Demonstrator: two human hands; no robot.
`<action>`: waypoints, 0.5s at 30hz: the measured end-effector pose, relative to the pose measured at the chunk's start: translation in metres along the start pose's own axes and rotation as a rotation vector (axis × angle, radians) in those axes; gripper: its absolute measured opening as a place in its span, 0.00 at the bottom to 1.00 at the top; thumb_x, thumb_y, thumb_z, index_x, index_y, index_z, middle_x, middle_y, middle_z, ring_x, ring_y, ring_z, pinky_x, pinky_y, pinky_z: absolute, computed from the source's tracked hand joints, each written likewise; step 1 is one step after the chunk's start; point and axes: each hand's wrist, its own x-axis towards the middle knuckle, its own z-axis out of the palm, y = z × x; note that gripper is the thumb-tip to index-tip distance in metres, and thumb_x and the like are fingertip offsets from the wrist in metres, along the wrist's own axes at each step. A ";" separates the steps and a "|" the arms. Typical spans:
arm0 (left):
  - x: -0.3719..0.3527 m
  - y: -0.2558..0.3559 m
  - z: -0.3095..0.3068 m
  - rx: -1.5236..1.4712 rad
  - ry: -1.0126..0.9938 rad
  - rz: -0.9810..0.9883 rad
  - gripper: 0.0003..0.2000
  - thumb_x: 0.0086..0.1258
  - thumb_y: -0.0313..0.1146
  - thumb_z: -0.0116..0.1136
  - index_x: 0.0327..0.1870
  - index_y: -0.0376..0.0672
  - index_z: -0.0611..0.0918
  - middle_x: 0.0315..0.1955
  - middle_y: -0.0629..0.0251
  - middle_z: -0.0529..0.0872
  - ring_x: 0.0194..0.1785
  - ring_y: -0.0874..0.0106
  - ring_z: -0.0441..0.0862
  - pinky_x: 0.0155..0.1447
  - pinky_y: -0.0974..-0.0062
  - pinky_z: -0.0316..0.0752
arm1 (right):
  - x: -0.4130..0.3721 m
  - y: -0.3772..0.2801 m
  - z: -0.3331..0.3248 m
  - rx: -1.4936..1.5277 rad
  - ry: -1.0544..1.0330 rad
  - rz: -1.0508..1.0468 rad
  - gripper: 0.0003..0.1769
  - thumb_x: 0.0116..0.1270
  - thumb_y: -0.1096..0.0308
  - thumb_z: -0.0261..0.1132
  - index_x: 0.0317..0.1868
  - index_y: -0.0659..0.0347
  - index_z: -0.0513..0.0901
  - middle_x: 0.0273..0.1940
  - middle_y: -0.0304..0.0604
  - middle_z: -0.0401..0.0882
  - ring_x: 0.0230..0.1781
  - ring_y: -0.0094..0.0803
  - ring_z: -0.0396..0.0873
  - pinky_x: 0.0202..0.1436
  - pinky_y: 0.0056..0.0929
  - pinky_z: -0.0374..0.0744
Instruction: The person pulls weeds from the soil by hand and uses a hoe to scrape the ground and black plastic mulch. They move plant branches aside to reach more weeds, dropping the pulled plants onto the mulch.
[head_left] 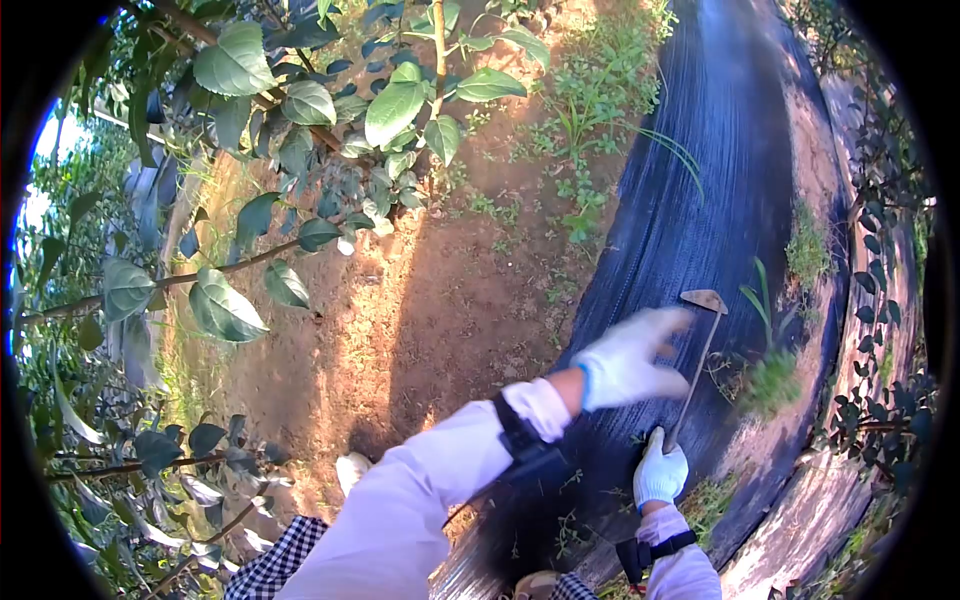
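My left hand (pixel 632 362), in a white glove, is stretched out over the black plastic sheet (pixel 715 150). Its fingers are apart and slightly blurred, with nothing in them. Lower down, my right hand (pixel 660 470), also gloved in white, is closed round the handle end of a small hoe (pixel 697 378). The hoe's thin shaft rises from that hand, and its flat triangular blade lies above and to the right of my left hand. Beside the blade, grass and a blurred green weed (pixel 772 383) stand at the right part of the sheet.
Leafy branches (pixel 225 300) reach in from the left and top. Brown soil (pixel 480 290) lies left of the sheet, with weeds (pixel 580 200) along its edge. More foliage (pixel 880 240) hangs at the right. A shoe (pixel 352 470) shows at the lower left.
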 end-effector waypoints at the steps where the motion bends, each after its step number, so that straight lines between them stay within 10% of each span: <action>1: -0.002 -0.025 -0.017 0.117 0.098 -0.042 0.31 0.53 0.31 0.70 0.61 0.38 0.74 0.53 0.53 0.79 0.52 0.64 0.81 0.55 0.70 0.78 | -0.001 -0.003 -0.001 0.000 -0.002 0.004 0.28 0.68 0.46 0.58 0.29 0.66 0.84 0.25 0.55 0.82 0.29 0.50 0.83 0.37 0.45 0.77; 7: -0.088 -0.158 -0.151 0.994 1.014 -0.230 0.14 0.59 0.34 0.64 0.46 0.42 0.83 0.44 0.56 0.83 0.49 0.58 0.81 0.57 0.65 0.75 | -0.002 -0.006 -0.002 -0.069 0.032 -0.025 0.28 0.68 0.45 0.57 0.30 0.67 0.84 0.25 0.56 0.82 0.30 0.52 0.83 0.38 0.46 0.77; 11: -0.093 -0.188 -0.178 0.915 0.689 -0.395 0.11 0.60 0.34 0.62 0.43 0.45 0.82 0.44 0.55 0.82 0.50 0.56 0.79 0.57 0.63 0.73 | 0.004 0.011 0.009 -0.079 0.104 -0.084 0.27 0.68 0.47 0.60 0.27 0.66 0.82 0.20 0.46 0.80 0.22 0.38 0.80 0.30 0.40 0.74; 15: -0.071 -0.182 -0.196 0.646 0.759 -0.320 0.10 0.61 0.32 0.61 0.43 0.43 0.82 0.39 0.53 0.84 0.47 0.57 0.81 0.55 0.64 0.74 | 0.001 0.001 0.004 -0.010 0.017 -0.004 0.28 0.68 0.46 0.58 0.31 0.67 0.84 0.25 0.56 0.82 0.30 0.50 0.83 0.38 0.44 0.77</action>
